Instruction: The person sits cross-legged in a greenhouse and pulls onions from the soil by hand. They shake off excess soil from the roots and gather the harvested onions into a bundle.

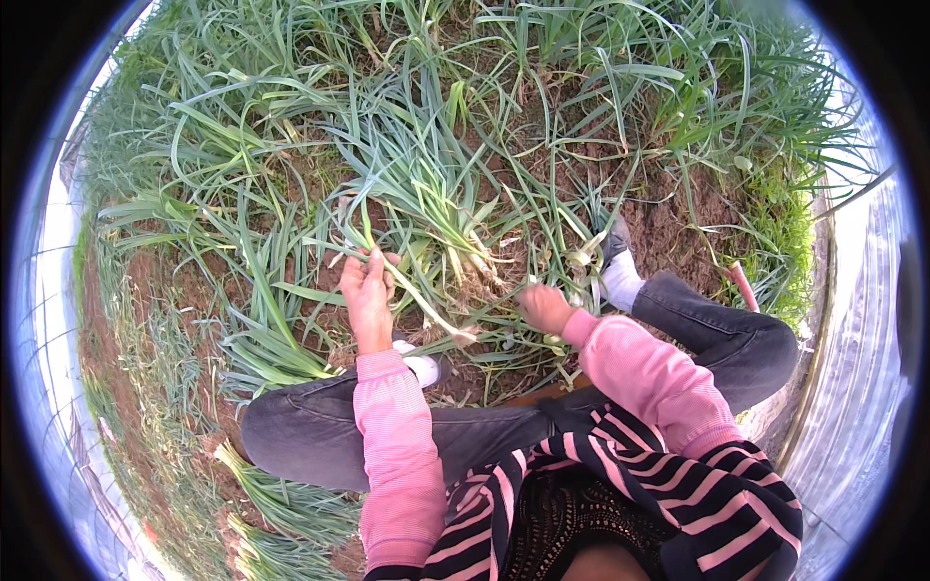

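Observation:
My left hand (368, 293) grips one leafy allium plant (418, 298), its green leaves above my fingers and its pale stem slanting down to the right, with the root end towards my right hand. To the right, my right hand (545, 307) is curled, its fingertips blurred; whether it holds anything I cannot tell. Between and beyond the hands lies a pile of similar plants (436, 210), their pale stems and brown roots (479, 279) towards me. Loose leaves and pale scraps lie around my right hand.
Growing green plants (654, 72) fill the far side. Tied-looking bunches (290, 501) lie at lower left, and more cut plants (269, 356) rest beside my left knee. A reddish handle-like object (741, 287) stands at right. Plastic sheeting (857, 378) borders the right side. My shoes flank the pile.

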The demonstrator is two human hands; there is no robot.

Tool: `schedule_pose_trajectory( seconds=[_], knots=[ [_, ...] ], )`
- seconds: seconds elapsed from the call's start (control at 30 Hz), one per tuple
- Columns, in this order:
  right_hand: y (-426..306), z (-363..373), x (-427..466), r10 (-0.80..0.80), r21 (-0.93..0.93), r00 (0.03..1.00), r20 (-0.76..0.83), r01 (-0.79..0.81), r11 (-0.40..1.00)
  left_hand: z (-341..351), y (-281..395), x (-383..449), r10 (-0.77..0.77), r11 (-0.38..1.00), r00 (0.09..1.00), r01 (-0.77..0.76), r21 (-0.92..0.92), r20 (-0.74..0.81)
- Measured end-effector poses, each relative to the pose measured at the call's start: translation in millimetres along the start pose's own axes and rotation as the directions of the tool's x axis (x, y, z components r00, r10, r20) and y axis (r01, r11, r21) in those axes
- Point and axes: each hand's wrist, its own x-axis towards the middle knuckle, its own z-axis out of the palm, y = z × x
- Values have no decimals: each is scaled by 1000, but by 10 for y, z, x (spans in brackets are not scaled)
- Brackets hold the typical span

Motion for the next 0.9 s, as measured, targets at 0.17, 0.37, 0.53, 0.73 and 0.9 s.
schedule_pose_trajectory(
  seconds=[0.17,0.37,0.53,0.73,0.9],
  knots=[
    [-690,-448,285,-154,873,963,-220,265,408,37,-172,72,-40,992,999,38,-117,-19],
    [-913,-216,180,25,797,982,-185,135,588,94,-260,-50,-233,959,972,229,-164,-5],
    [-754,-10,74,8,743,972,-234,174,646,280,-310,-92,-325,835,925,377,-400,195],
    [-110,75,166,-93,37,993,67,91,995,-50,450,11,76,900,980,-148,-411,-186],
    [144,159,967,-18,173,947,-321,78,982,72,751,-250,292,903,922,-353,-244,-252]
  ],
)
